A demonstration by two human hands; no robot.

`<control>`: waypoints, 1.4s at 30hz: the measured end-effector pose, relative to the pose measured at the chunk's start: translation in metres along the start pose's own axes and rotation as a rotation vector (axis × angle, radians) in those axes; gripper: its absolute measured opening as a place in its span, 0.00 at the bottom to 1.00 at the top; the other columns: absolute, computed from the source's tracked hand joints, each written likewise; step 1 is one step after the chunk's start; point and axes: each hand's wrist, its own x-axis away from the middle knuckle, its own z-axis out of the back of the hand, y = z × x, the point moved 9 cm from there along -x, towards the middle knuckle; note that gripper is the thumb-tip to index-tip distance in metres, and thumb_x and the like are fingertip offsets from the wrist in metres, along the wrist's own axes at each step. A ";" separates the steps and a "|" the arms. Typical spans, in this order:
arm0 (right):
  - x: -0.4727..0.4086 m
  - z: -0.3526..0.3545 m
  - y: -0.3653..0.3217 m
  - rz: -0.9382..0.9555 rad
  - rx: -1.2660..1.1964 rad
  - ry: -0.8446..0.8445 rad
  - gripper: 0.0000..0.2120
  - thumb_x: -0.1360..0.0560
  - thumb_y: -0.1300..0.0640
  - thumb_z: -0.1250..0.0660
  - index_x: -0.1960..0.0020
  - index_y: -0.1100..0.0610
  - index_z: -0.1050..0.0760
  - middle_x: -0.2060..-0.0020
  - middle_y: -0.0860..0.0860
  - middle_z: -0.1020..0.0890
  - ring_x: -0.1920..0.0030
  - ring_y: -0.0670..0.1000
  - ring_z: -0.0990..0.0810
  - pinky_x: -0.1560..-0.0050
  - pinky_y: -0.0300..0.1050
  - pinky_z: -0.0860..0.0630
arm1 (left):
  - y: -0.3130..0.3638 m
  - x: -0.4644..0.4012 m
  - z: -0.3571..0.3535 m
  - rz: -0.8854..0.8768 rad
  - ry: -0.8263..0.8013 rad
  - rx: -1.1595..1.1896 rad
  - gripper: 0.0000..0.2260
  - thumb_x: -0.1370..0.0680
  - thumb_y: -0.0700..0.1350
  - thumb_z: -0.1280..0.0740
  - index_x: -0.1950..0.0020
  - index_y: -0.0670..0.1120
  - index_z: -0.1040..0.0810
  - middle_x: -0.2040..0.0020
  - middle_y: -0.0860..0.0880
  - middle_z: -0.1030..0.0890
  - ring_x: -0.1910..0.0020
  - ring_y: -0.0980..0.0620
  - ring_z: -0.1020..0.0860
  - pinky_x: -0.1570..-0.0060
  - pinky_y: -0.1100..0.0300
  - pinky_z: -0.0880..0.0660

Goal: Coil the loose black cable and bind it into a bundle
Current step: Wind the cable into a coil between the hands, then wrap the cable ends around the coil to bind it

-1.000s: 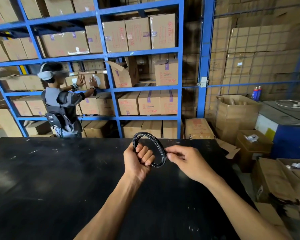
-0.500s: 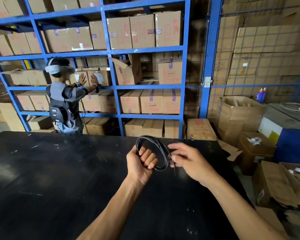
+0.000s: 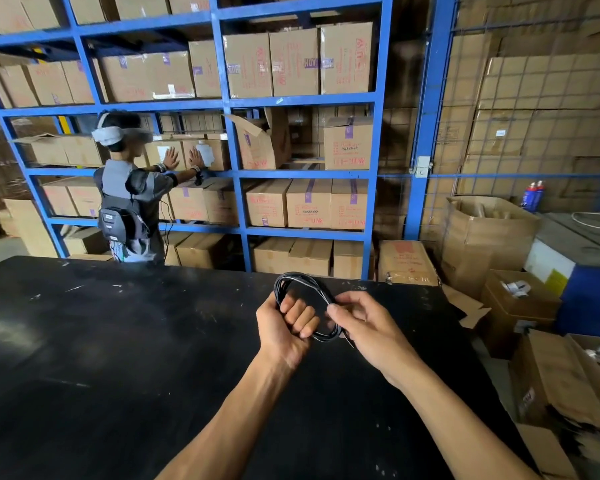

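Observation:
The black cable is wound into a small round coil of several loops, held upright above the black table. My left hand is fisted around the coil's left and lower side. On the coil's right side, my right hand pinches the cable between thumb and fingertips. A short loose end of the cable hangs below my right hand's fingers. The part of the coil inside my left fist is hidden.
Blue shelving full of cardboard boxes stands behind the table. A person with a backpack presses both hands on a box at the shelves. Open cartons and a blue container crowd the floor at the right.
My right hand has closed in on the coil's right side, and the two hands are now nearer each other. The coil stays in my left fist.

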 end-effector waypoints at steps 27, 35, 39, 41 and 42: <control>-0.037 0.014 0.017 -0.095 -0.108 0.151 0.16 0.23 0.69 0.38 0.46 0.57 0.14 0.72 0.48 0.26 0.69 0.45 0.31 0.68 0.37 0.36 | 0.028 0.002 0.010 -0.178 -0.113 -1.147 0.11 0.16 0.47 0.38 0.46 0.43 0.18 0.62 0.45 0.18 0.62 0.48 0.18 0.59 0.55 0.20; -0.031 0.003 0.013 -0.064 0.250 0.091 0.11 0.22 0.58 0.40 0.42 0.51 0.23 0.54 0.49 0.20 0.53 0.48 0.22 0.46 0.51 0.23 | 0.019 0.019 -0.037 -0.456 -0.239 -1.699 0.11 0.17 0.48 0.37 0.37 0.48 0.20 0.51 0.55 0.17 0.56 0.63 0.20 0.54 0.72 0.27; -0.025 0.008 0.006 0.030 0.252 0.133 0.10 0.19 0.59 0.36 0.42 0.48 0.20 0.56 0.48 0.16 0.60 0.42 0.16 0.60 0.33 0.21 | 0.032 0.015 -0.022 -0.580 0.090 -1.635 0.09 0.17 0.42 0.37 0.45 0.42 0.17 0.54 0.48 0.16 0.61 0.56 0.20 0.60 0.70 0.27; -0.021 0.013 0.000 0.117 0.288 0.178 0.11 0.20 0.59 0.32 0.44 0.47 0.16 0.59 0.46 0.13 0.60 0.41 0.14 0.59 0.34 0.19 | 0.035 0.013 -0.015 -0.557 0.171 -1.575 0.09 0.17 0.41 0.37 0.45 0.42 0.17 0.55 0.49 0.16 0.63 0.60 0.21 0.61 0.74 0.28; -0.018 0.016 -0.002 0.141 0.312 0.212 0.10 0.21 0.58 0.30 0.43 0.47 0.15 0.60 0.44 0.13 0.61 0.41 0.14 0.59 0.35 0.18 | 0.035 0.014 -0.014 -0.564 0.195 -1.554 0.09 0.17 0.41 0.37 0.44 0.42 0.17 0.54 0.50 0.16 0.61 0.60 0.21 0.60 0.75 0.28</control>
